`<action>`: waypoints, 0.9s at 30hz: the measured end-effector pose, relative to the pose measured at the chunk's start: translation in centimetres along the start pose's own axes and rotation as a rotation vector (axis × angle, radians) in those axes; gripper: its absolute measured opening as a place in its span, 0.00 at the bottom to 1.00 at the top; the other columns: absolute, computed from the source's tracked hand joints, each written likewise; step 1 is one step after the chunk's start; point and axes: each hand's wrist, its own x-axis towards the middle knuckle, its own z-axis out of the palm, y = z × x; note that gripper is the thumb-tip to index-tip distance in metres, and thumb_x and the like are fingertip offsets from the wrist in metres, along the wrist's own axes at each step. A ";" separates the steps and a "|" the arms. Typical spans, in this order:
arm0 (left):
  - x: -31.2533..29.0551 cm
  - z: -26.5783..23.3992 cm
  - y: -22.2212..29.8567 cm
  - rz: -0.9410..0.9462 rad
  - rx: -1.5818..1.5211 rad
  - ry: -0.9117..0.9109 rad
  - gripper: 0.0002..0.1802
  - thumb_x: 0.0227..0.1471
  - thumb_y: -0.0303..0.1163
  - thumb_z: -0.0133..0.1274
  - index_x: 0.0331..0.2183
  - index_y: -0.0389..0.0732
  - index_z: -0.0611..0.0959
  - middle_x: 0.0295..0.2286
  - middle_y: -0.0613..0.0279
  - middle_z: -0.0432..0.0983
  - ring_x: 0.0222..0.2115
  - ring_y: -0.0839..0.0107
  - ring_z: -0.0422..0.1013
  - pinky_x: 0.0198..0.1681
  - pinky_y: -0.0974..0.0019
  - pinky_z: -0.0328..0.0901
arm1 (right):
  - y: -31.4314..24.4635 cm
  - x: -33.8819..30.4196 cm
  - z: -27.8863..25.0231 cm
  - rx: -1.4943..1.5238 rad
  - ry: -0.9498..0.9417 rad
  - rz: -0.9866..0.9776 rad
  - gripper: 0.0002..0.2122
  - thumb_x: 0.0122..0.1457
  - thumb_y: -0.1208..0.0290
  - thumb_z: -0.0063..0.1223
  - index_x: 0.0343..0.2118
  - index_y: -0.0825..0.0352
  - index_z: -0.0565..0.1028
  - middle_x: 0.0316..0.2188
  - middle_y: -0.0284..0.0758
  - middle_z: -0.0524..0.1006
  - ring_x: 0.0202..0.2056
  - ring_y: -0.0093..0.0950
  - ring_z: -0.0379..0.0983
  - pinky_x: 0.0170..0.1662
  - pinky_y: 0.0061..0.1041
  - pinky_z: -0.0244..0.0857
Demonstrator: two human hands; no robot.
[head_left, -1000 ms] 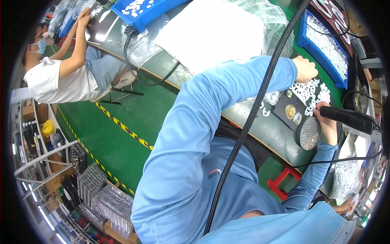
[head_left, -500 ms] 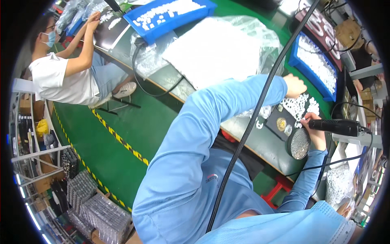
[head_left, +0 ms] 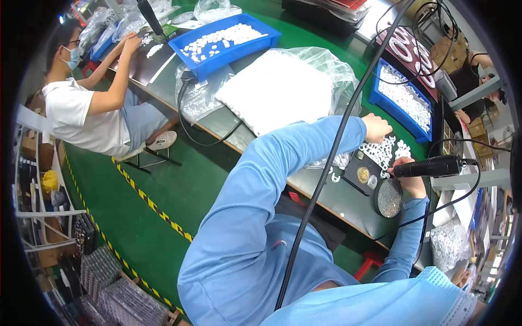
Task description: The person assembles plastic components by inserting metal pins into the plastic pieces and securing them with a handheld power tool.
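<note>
My left hand (head_left: 376,128) is curled closed at the far edge of a spread of small white plastic parts (head_left: 380,152); what its fingers hold, if anything, is hidden. On the near right side of the same parts, my right hand (head_left: 411,183) has its fingers drawn together. Whatever is between them is too small to name. A black cylindrical corded tool (head_left: 429,167) crosses in front of this hand; I cannot tell whether they touch. Beside the hand is a round dish of small metal pieces (head_left: 389,199). Left of the dish, a dark pad (head_left: 353,175) carries small gold-coloured pieces (head_left: 364,174).
A large white bag (head_left: 277,89) lies on the table left of my hands. Blue trays of white parts stand at the back (head_left: 228,54) and right (head_left: 375,96). A black cable (head_left: 331,163) crosses the view. A seated person (head_left: 89,108) works at far left.
The whole view has shifted, so the table and both hands appear farther left. My hands stay by the white parts, the left one still curled and the right still beside the dish.
</note>
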 end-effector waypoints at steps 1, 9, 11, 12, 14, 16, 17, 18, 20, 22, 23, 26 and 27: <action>0.1 0.1 0.2 0.003 -0.007 -0.002 0.19 0.52 0.38 0.57 0.45 0.42 0.81 0.41 0.52 0.80 0.45 0.51 0.77 0.47 0.44 0.69 | 0.8 -0.2 0.1 0.087 0.023 0.030 0.11 0.50 0.76 0.72 0.28 0.66 0.75 0.22 0.26 0.74 0.24 0.17 0.69 0.27 0.20 0.64; -0.2 -0.5 0.2 -0.029 0.046 -0.033 0.18 0.50 0.38 0.57 0.43 0.42 0.82 0.40 0.50 0.81 0.43 0.50 0.78 0.46 0.43 0.70 | 1.3 0.1 -0.2 0.240 0.028 -0.012 0.14 0.49 0.81 0.71 0.34 0.65 0.74 0.28 0.29 0.75 0.29 0.20 0.75 0.32 0.24 0.70; -0.2 -0.5 0.6 0.032 0.088 0.041 0.14 0.51 0.39 0.54 0.39 0.43 0.84 0.36 0.49 0.82 0.40 0.51 0.80 0.42 0.46 0.73 | 3.5 -1.1 -0.3 0.331 0.052 0.150 0.15 0.48 0.81 0.71 0.35 0.64 0.75 0.33 0.30 0.76 0.28 0.22 0.73 0.37 0.27 0.72; 0.6 -1.1 1.2 0.030 -0.035 -0.038 0.13 0.52 0.38 0.53 0.38 0.43 0.84 0.35 0.49 0.82 0.39 0.50 0.80 0.42 0.48 0.74 | 6.2 -2.5 0.0 0.123 0.131 0.069 0.10 0.51 0.80 0.69 0.31 0.64 0.75 0.29 0.30 0.76 0.28 0.22 0.73 0.35 0.28 0.71; -0.6 -2.6 -0.1 -0.057 -0.083 -0.158 0.12 0.53 0.36 0.54 0.37 0.42 0.85 0.33 0.48 0.82 0.35 0.50 0.79 0.40 0.48 0.74 | 0.6 0.0 -0.5 -0.177 -0.061 0.233 0.10 0.59 0.70 0.64 0.23 0.66 0.76 0.19 0.29 0.72 0.25 0.19 0.69 0.31 0.27 0.66; -1.0 -2.6 -0.9 -0.121 -0.083 -0.357 0.16 0.56 0.34 0.58 0.46 0.40 0.81 0.39 0.59 0.83 0.39 0.57 0.79 0.42 0.49 0.73 | -0.5 -0.9 -2.3 -0.157 -0.070 0.129 0.08 0.60 0.68 0.60 0.30 0.67 0.80 0.21 0.30 0.74 0.27 0.20 0.70 0.32 0.28 0.66; -1.6 -4.4 0.2 -0.074 0.055 -0.067 0.11 0.49 0.36 0.57 0.31 0.38 0.81 0.31 0.40 0.80 0.35 0.45 0.78 0.39 0.43 0.71 | 5.0 -2.4 -3.0 -0.005 -0.057 -0.058 0.08 0.56 0.71 0.65 0.35 0.69 0.80 0.24 0.31 0.76 0.28 0.25 0.74 0.33 0.31 0.68; -4.8 -5.5 -2.0 -0.086 0.129 0.082 0.09 0.49 0.33 0.56 0.30 0.37 0.81 0.29 0.40 0.79 0.32 0.42 0.76 0.35 0.43 0.71 | -4.1 0.0 1.3 0.494 0.443 -0.180 0.07 0.57 0.75 0.62 0.36 0.70 0.78 0.26 0.34 0.79 0.29 0.23 0.76 0.34 0.25 0.71; -6.4 -6.6 -3.4 0.041 0.241 0.103 0.14 0.59 0.37 0.56 0.43 0.40 0.80 0.36 0.53 0.80 0.39 0.55 0.78 0.41 0.53 0.72 | -4.1 -3.4 -2.0 0.054 0.307 0.088 0.07 0.56 0.78 0.61 0.37 0.71 0.78 0.27 0.30 0.79 0.28 0.17 0.75 0.31 0.20 0.69; -7.8 -7.8 -0.4 0.056 0.331 0.131 0.14 0.60 0.39 0.56 0.44 0.42 0.77 0.40 0.59 0.79 0.44 0.57 0.76 0.42 0.53 0.70 | -5.6 -7.0 -1.4 0.065 0.352 0.142 0.07 0.55 0.80 0.61 0.36 0.70 0.78 0.26 0.29 0.79 0.28 0.17 0.75 0.30 0.18 0.68; -7.8 -7.8 0.2 0.081 0.314 0.128 0.14 0.60 0.39 0.56 0.44 0.42 0.77 0.40 0.59 0.79 0.44 0.57 0.76 0.42 0.53 0.70 | -5.2 -8.5 0.0 0.404 0.376 0.157 0.06 0.54 0.81 0.62 0.34 0.69 0.78 0.25 0.28 0.79 0.28 0.14 0.74 0.29 0.16 0.67; -8.8 -6.7 1.6 0.097 0.344 0.201 0.14 0.58 0.36 0.57 0.44 0.41 0.80 0.38 0.62 0.81 0.41 0.59 0.76 0.40 0.51 0.70 | -7.3 -10.6 2.4 0.383 0.273 0.104 0.06 0.55 0.81 0.64 0.35 0.68 0.79 0.25 0.23 0.77 0.27 0.08 0.72 0.28 0.10 0.63; -9.4 -6.3 1.6 0.057 0.348 0.144 0.13 0.58 0.36 0.57 0.44 0.42 0.80 0.38 0.63 0.80 0.42 0.59 0.75 0.40 0.53 0.69 | -8.3 -10.0 3.6 0.642 0.214 0.135 0.07 0.55 0.80 0.66 0.35 0.68 0.79 0.24 0.23 0.77 0.27 0.08 0.70 0.28 0.10 0.62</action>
